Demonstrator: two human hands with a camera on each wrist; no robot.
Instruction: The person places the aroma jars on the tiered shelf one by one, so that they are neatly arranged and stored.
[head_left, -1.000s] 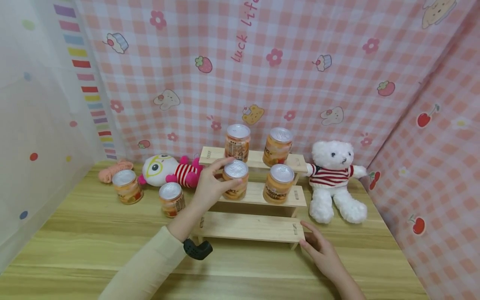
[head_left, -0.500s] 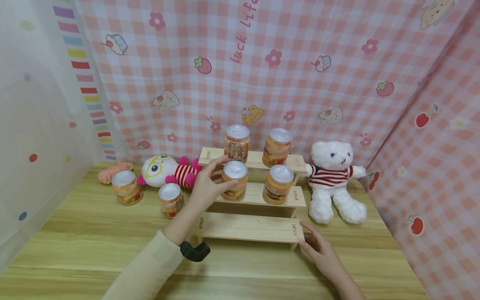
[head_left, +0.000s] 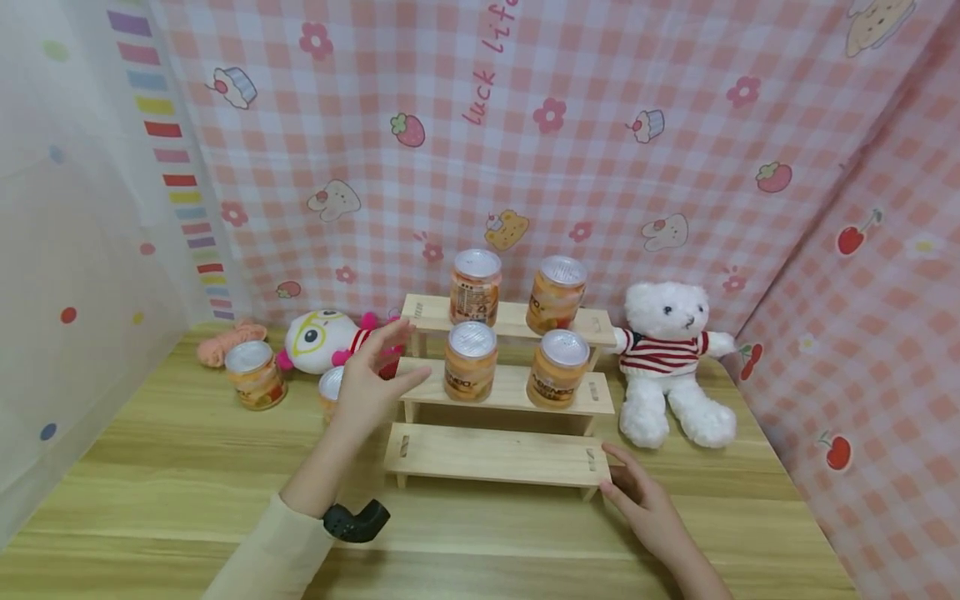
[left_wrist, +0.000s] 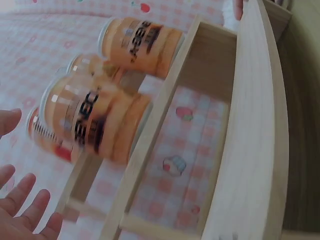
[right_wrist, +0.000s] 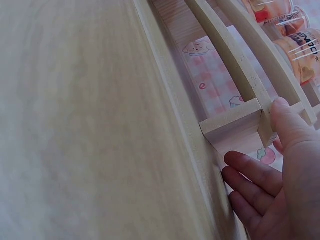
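Observation:
My left hand (head_left: 367,379) hovers left of the middle step with fingers spread and nothing in them. Just to its right an orange can (head_left: 471,364) with a silver lid stands upright on that step. A second can (head_left: 558,369) shares the step, and two more cans (head_left: 476,288) stand on the top step. The left wrist view shows the open fingers (left_wrist: 32,205) apart from the near can (left_wrist: 92,117). My right hand (head_left: 643,504) grips the right end of the bottom step of the wooden display stand (head_left: 495,454), its thumb (right_wrist: 290,122) against the edge.
Two more cans stand on the table at left; one can (head_left: 255,379) is in full view, the other can (head_left: 330,387) partly behind my left hand. A pink-striped plush toy (head_left: 318,342) lies behind them. A white teddy bear (head_left: 667,358) sits right of the stand.
My left hand has let go of the left can on the middle step and drawn back to the left. The can stays on the step. My right hand has not moved.

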